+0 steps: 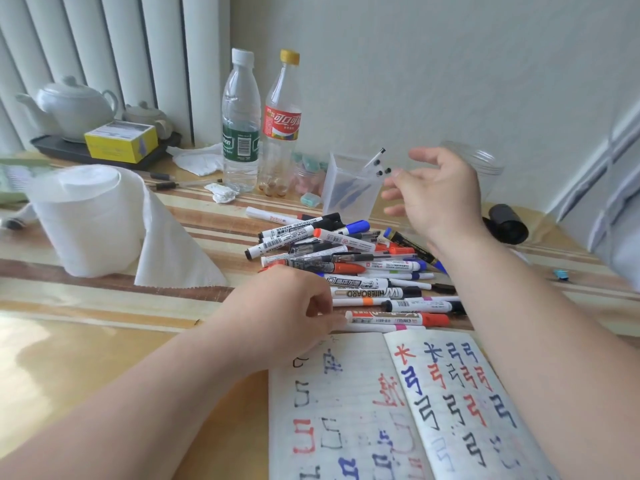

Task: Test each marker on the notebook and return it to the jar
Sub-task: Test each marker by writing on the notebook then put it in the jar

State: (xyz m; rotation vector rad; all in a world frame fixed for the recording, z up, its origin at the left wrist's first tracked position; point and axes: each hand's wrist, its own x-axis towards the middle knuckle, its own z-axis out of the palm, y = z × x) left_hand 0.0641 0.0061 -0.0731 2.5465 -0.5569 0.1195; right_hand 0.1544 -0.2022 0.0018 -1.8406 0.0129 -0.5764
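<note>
Hidden/cut off: open lined notebook [349, 410] w/ red, blue, black test strokes, at near edge of striped wooden table [86, 341]; its lower part runs out of frame, right page partly under right forearm. Grey-white striped cloth [616, 202] at right frame edge, blurred, cannot tell what it is. Small blue item [561, 273] near right table edge, too small to ID.

Containers:
- Clear square plastic jar [349, 188], toward far edge behind marker heap; holds a few dark pens/markers, count unclear through the wall.
- Clear round plastic cup [485, 168], behind right hand, contents not legible.
- Clear water bottle, white cap, green label [241, 126], some water in it.
- Clear cola bottle, yellow cap, red label [281, 123], next to it, near empty.
- Dark tray [69, 150], far left corner: white teapot [72, 105], yellow box [121, 140].

Loose: heap of whiteboard markers [356, 268], mid-table, between jar and notebook; red, blue, black caps. White paper-towel roll [86, 220], left. Black cylinder [507, 225], lying right of heap.

Hands: left hand [287, 313] on near-left side of heap, fingers curled down onto markers, grasp not clear. Right hand [436, 192] raised beside jar, fingers spread, holding nothing.
</note>
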